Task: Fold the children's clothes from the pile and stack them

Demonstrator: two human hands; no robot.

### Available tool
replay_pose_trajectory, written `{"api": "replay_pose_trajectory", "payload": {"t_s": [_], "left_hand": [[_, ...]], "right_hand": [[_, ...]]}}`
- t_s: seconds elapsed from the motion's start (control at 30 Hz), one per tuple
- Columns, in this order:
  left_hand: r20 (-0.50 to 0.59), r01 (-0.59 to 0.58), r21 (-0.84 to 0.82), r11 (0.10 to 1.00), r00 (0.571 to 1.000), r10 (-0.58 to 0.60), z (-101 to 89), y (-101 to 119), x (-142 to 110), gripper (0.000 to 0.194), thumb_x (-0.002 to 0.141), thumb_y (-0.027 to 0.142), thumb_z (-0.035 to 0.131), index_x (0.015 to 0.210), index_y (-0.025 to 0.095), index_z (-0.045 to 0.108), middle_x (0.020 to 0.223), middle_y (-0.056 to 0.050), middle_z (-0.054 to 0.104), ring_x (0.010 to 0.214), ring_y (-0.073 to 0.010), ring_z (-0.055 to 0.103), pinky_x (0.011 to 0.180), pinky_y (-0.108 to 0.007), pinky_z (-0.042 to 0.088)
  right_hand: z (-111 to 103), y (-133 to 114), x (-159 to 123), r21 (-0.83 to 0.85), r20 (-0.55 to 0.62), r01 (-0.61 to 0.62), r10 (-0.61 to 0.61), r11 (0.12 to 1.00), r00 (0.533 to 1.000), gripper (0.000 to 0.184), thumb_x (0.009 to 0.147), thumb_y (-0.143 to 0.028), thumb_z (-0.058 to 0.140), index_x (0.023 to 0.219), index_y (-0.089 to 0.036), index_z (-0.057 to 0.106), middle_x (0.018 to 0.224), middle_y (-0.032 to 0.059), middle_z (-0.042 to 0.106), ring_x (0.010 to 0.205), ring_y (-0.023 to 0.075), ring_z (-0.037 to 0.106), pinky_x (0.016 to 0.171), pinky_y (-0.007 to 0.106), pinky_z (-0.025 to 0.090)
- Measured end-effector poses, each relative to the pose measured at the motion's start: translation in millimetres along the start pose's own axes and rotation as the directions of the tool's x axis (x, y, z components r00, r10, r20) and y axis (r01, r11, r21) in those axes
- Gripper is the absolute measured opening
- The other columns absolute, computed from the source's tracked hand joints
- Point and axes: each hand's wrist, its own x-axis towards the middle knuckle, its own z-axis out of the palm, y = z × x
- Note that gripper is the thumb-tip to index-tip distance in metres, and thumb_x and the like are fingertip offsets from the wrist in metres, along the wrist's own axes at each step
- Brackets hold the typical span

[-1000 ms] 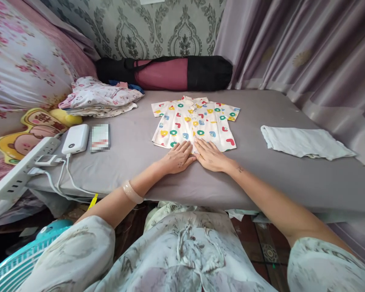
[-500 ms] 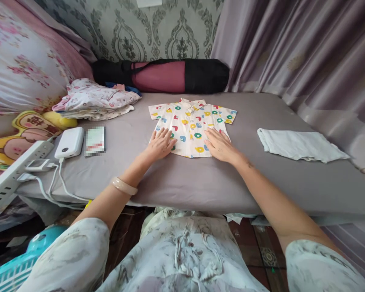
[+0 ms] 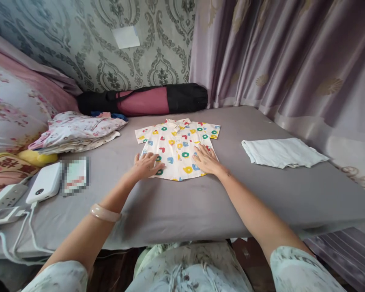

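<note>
Head view, looking down on a short-sleeved collared shirt, spread flat on the grey-covered table, collar away and hem near. Just changed: from half a second ago, with left hand and right hand both still at opposite sides of the lower shirt, to a head view turned so as to take in more wall. Means, by judgement, no real shift in the shirt's lie: still flat, still open to both palms. Grip wide on each side, with fingers spread and nothing pinched. Off to the right, a folded white cloth. As for writing, letter-like shapes on the shirt; Chinese characters on the yellow cushion, too unclear to read surely; no legible brand on the white power bank; packet beside it pixelated.
</note>
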Motion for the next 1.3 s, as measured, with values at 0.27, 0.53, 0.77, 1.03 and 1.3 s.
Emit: {"api": "replay_pose_trajectory", "payload": {"t_s": [0.27, 0.53, 0.77, 1.03, 1.3], "left_hand": [[-0.100, -0.269, -0.048, 0.962, 0.959, 0.263, -17.9, 65, 50, 0.051, 0.097, 0.045, 0.031, 0.142, 0.022, 0.035, 0.152, -0.013, 0.037, 0.143, -0.0248, 0.028, 0.116, -0.057, 0.011], [-0.127, -0.455, -0.049, 0.889, 0.886, 0.446, -19.6, 135, 100, 0.042, 0.095, 0.030, 0.038, 0.135, 0.022, 0.046, 0.139, -0.012, 0.051, 0.131, -0.0282, 0.045, 0.108, -0.050, 0.034], [-0.196, -0.486, -0.155, 0.860, 0.869, 0.455, -25.1, 179, 159, 0.041, 0.091, 0.026, 0.047, 0.130, 0.013, 0.051, 0.121, -0.015, 0.063, 0.116, -0.0238, 0.058, 0.099, -0.036, 0.046], [-0.158, -0.364, -0.133, 0.922, 0.926, 0.343, -20.2, 245, 206, 0.037, 0.089, 0.033, 0.052, 0.119, 0.012, 0.061, 0.120, -0.016, 0.062, 0.110, -0.0246, 0.059, 0.096, -0.033, 0.046], [-0.156, -0.197, -0.093, 0.976, 0.971, 0.181, -11.0, 277, 233, 0.041, 0.092, 0.037, 0.049, 0.115, 0.006, 0.064, 0.129, -0.024, 0.055, 0.122, -0.0324, 0.050, 0.098, -0.040, 0.044]], "right_hand": [[-2, 8, -3, 0.014, -0.023, -0.111, 0.112, 0.994, 0.993, 0.070, 0.098, -0.051, 0.017, 0.153, -0.007, 0.020, 0.161, 0.0135, 0.013, 0.148, 0.0253, 0.008, 0.118, 0.051, 0.005], [-27, 22, -11, 0.053, -0.305, -0.360, 0.358, 0.931, 0.882, 0.046, 0.097, -0.038, 0.031, 0.118, -0.015, 0.065, 0.122, 0.0181, 0.062, 0.118, 0.0307, 0.053, 0.098, 0.041, 0.041], [-27, 34, -17, 0.067, -0.207, -0.463, 0.466, 0.884, 0.860, 0.035, 0.090, -0.034, 0.046, 0.107, -0.014, 0.069, 0.114, 0.0208, 0.063, 0.111, 0.0328, 0.056, 0.090, 0.041, 0.046], [-36, 24, -24, 0.182, -0.104, -0.477, 0.499, 0.860, 0.860, 0.031, 0.092, -0.030, 0.044, 0.113, -0.019, 0.063, 0.107, 0.0166, 0.069, 0.099, 0.0285, 0.066, 0.080, 0.038, 0.050], [-44, 32, -28, 0.266, 0.045, -0.452, 0.458, 0.851, 0.888, 0.032, 0.091, -0.039, 0.043, 0.099, -0.021, 0.068, 0.107, 0.0160, 0.071, 0.104, 0.0320, 0.066, 0.078, 0.037, 0.049]]}}
